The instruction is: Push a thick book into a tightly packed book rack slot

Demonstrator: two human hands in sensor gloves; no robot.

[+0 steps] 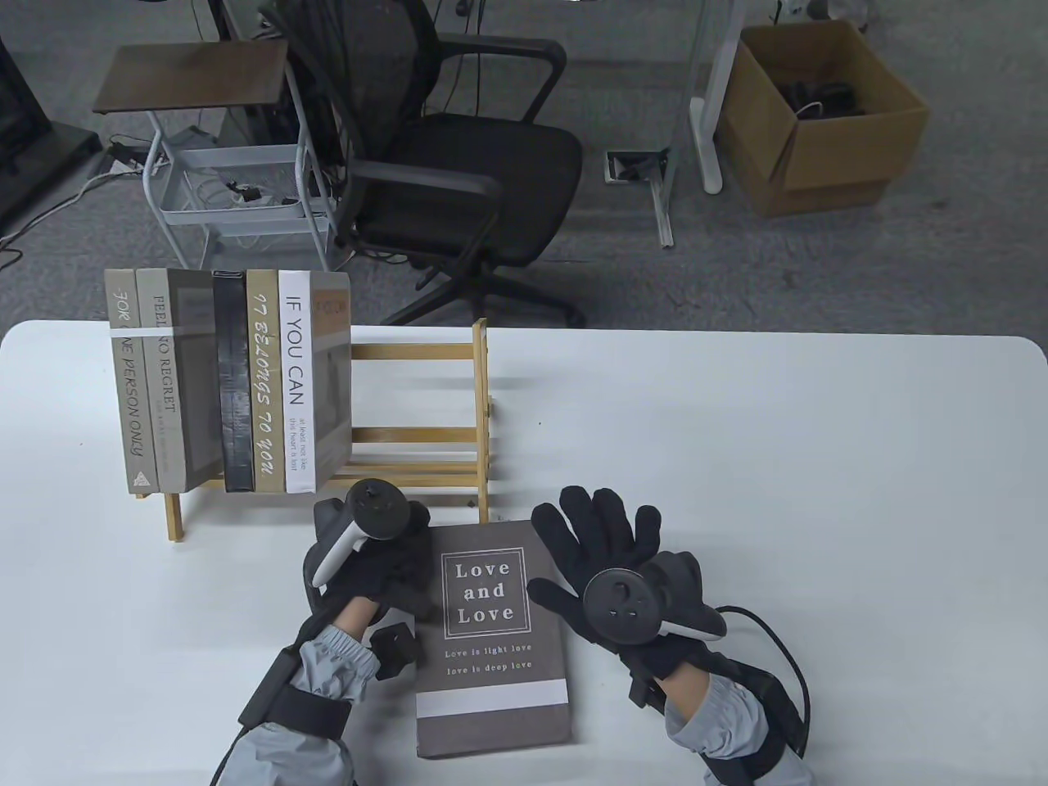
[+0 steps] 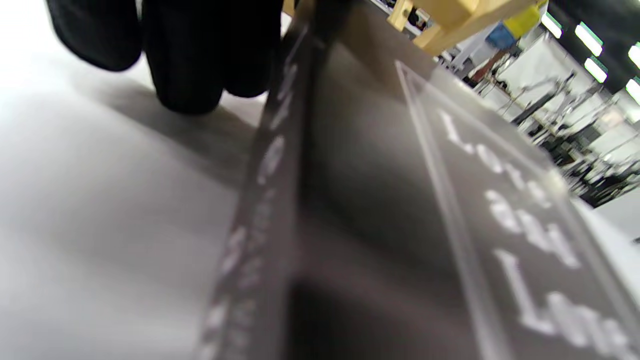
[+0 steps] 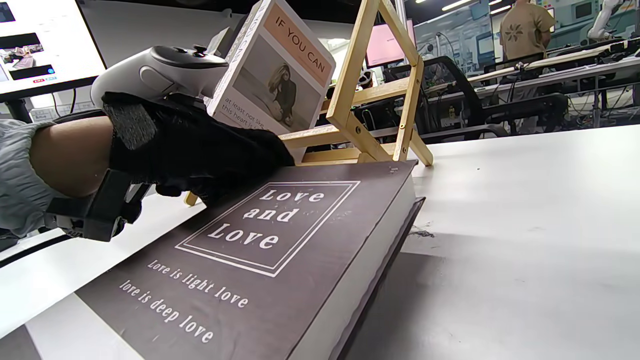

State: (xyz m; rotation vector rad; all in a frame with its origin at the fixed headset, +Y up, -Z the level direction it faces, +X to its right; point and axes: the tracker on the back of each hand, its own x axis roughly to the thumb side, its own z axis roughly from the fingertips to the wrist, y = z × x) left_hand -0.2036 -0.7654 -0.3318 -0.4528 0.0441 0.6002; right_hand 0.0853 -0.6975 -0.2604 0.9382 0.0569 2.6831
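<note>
A thick grey book titled "Love and Love" (image 1: 491,630) lies flat on the white table, in front of a wooden book rack (image 1: 417,434). Several books (image 1: 229,385) stand packed at the rack's left end, the rightmost "IF YOU CAN" (image 1: 296,377); the rack's right part is bare slats. My left hand (image 1: 368,557) lies on the book's left edge, fingers (image 2: 190,60) curled down beside the spine (image 2: 265,200) onto the table. My right hand (image 1: 606,565) is open with fingers spread at the book's right edge. The right wrist view shows the book (image 3: 260,250), left hand (image 3: 190,145) and rack (image 3: 370,100).
Bare white table (image 1: 778,491) stretches to the right of the rack and book. Behind the table stand a black office chair (image 1: 442,164), a metal cart (image 1: 221,164) and a cardboard box (image 1: 819,115) on the floor.
</note>
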